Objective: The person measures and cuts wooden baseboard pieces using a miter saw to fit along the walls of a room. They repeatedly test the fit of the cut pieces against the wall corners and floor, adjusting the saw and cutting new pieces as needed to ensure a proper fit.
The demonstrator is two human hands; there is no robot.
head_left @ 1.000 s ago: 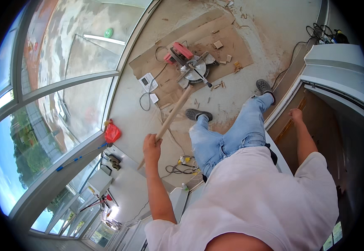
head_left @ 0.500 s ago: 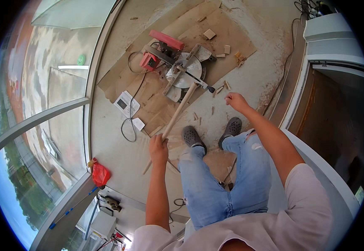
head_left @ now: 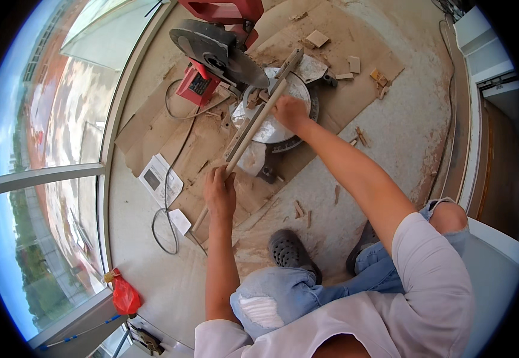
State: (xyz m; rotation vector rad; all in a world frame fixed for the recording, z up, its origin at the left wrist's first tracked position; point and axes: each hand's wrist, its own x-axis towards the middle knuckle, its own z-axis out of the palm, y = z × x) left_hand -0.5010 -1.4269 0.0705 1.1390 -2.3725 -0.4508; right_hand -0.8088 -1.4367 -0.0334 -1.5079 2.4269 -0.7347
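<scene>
A red and black mitre saw [head_left: 215, 51] sits on the floor, its toothed blade above a round silver base [head_left: 292, 128]. A long pale wooden strip [head_left: 243, 147] lies diagonally along the saw's fence, its near end extending down past my left hand. My left hand [head_left: 219, 191] grips the strip beyond the near end of the fence. My right hand [head_left: 290, 112] is closed on the strip over the round base, just right of the blade; some of its fingertips are hidden. Small wood offcuts [head_left: 316, 39] lie around the saw.
Brown cardboard [head_left: 355, 104] lies under the saw, with printed papers [head_left: 161, 182] and a cable [head_left: 167, 221] at left. A glazed window [head_left: 62, 227] runs along the left, with a red plastic bag [head_left: 125, 295] beside it. A doorway [head_left: 498, 149] is at right.
I have crouched closer to the saw. My right hand has moved from beside my body onto the strip at the saw, and the strip has moved onto the saw's base along the fence.
</scene>
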